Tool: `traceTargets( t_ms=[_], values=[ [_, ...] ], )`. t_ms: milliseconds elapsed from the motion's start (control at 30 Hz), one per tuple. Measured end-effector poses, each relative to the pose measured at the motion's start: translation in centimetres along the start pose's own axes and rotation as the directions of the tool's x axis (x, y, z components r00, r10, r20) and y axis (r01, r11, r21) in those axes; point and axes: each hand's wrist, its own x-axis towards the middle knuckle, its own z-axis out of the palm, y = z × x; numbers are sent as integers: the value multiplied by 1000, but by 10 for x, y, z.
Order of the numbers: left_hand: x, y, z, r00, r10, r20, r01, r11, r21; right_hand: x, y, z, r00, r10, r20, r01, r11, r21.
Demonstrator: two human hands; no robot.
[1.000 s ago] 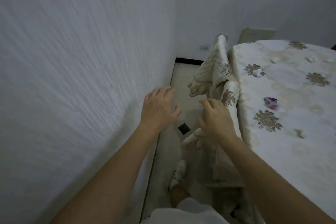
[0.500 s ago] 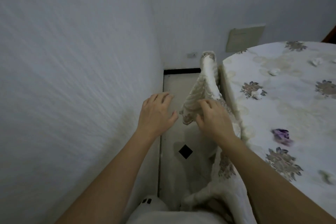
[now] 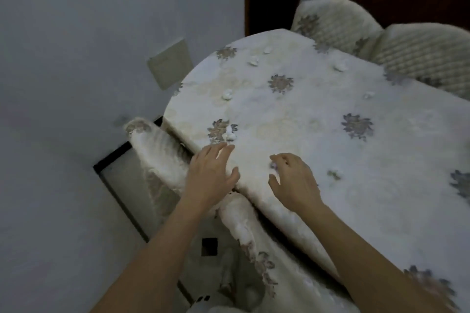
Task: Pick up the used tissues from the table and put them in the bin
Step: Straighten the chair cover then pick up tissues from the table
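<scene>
Two bare hands are reaching over the near edge of the bench (image 3: 330, 160). The left hand (image 3: 212, 173), fingers spread, is lying flat just short of a crumpled white tissue (image 3: 230, 134). The right hand (image 3: 292, 180) is curling, empty, around a small purple scrap (image 3: 273, 165). Collecting seems to be just starting; more tissues (image 3: 226, 94) are lying farther back. No bin is showing.
</scene>
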Motion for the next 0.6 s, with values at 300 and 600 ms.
traceTargets(
  t_ms=[300,600],
  values=[
    [73,40,51,918,363,161,-337,926,-167,-47,55,-27,885,457,-91,-464,881,-92],
    [98,41,103,823,472,318,-421,881,-217,-86,76,-14,721,692,-40,-693,719,-59]
  ],
)
